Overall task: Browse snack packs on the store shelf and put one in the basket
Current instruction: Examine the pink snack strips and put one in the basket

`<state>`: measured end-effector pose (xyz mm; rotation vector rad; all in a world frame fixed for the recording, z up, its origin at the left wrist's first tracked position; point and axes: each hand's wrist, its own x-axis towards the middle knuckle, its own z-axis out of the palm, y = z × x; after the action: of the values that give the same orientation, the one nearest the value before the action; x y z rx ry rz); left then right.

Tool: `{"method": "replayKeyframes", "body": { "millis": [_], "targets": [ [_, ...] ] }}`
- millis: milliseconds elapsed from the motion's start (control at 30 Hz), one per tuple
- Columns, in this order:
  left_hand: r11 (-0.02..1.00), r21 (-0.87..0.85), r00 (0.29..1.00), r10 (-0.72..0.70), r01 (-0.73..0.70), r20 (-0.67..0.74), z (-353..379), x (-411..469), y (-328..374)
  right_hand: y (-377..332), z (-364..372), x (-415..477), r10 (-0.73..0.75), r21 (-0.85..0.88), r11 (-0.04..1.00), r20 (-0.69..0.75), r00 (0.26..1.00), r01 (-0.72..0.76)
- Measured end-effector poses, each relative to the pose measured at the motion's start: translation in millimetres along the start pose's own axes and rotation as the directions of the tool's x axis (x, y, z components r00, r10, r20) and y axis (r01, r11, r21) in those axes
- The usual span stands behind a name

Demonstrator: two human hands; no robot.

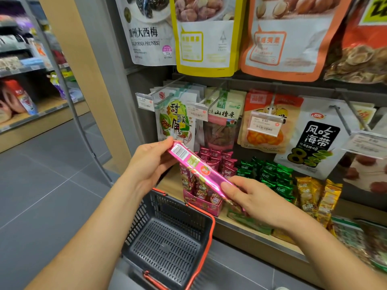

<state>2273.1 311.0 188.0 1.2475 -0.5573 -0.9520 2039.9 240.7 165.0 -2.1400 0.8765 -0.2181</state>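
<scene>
The pink snack pack point(201, 170) is off the shelf point(240, 229), fingers of the left hand point(150, 162) and right hand point(253, 197) clamped on its ends, above the seemingly empty basket point(165, 245); dropping it in remains.

- High on your left, the white pouch point(146, 38) reads "加州大西梅" and "CALIFORNIA PRUNES", with "70g" in a pink circle.
- On the hook row below, the leftmost pouch point(174, 122) says "甜酸角" in large characters.
- Next to it, the green-topped pouch point(225, 114) reads "山楂条".
- The price tag point(196, 110) between those two shows "13.80".
- The second price tag point(264, 122), in front of the orange pouch, shows "3.90".
- The seaweed pouch point(320, 137) reads "风吃海带" over a big "8".
- The small green packs point(270, 176) read "乐吧".
- The pink pack point(201, 170) you hold bears a barcode; its digits are too small to read.
</scene>
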Motion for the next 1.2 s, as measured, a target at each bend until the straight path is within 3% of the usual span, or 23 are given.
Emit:
{"method": "replayKeyframes", "body": {
  "millis": [133, 233, 300, 433, 600, 700, 833, 900, 1033, 1200],
  "targets": [
    [0.996, -0.06, 0.998, 0.069, -0.069, -0.013, 6.5, 0.2, -5.5, -7.8, 12.1, -2.5, -0.016, 0.136, 0.991, 0.073, 0.997, 0.006],
    [0.984, -0.125, 0.991, 0.124, -0.129, -0.048, 11.6, 0.0, -7.1, -12.4, 23.5, -3.0, -0.028, 0.107, 0.994, -0.04, 0.999, 0.032],
    [0.98, -0.136, 0.989, 0.136, -0.142, -0.058, 14.9, -0.2, -9.8, -14.1, 26.8, -2.0, -0.027, 0.185, 0.982, -0.099, 0.995, 0.045],
    [0.994, -0.092, 0.998, 0.061, -0.059, 0.024, 24.9, -3.9, -18.0, -17.0, 29.0, 0.1, -0.012, 0.337, 0.939, -0.166, 0.986, 0.068],
    [0.999, 0.045, 0.986, -0.015, 0.007, 0.165, 29.2, -7.8, -26.2, -17.6, 25.2, 1.6, -0.059, 0.305, 0.945, -0.198, 0.978, 0.119],
    [0.976, 0.21, 0.985, 0.017, -0.053, 0.172, 29.7, -10.8, -23.0, -17.2, 10.5, 3.2, -0.048, 0.277, 0.957, -0.143, 0.989, 0.086],
    [0.828, 0.525, 0.939, 0.006, -0.198, 0.344, 36.8, -24.2, -23.8, -17.9, -7.8, 2.9, 0.003, 0.557, 0.824, -0.186, 0.983, 0.103],
    [0.814, 0.535, 0.911, -0.015, -0.228, 0.411, 45.9, -33.4, -30.0, -19.1, -5.2, 2.9, -0.046, 0.533, 0.828, -0.248, 0.968, 0.176],
    [0.833, 0.503, 0.911, 0.003, -0.231, 0.413, 54.5, -38.2, -32.8, -16.1, -7.3, 0.7, -0.02, 0.552, 0.789, -0.415, 0.909, 0.269],
    [0.794, 0.572, 0.875, -0.112, -0.207, 0.472, 49.7, -37.8, -38.0, -8.2, -33.6, -14.5, 0.055, 0.725, 0.606, -0.45, 0.891, 0.328]
  ]
}}
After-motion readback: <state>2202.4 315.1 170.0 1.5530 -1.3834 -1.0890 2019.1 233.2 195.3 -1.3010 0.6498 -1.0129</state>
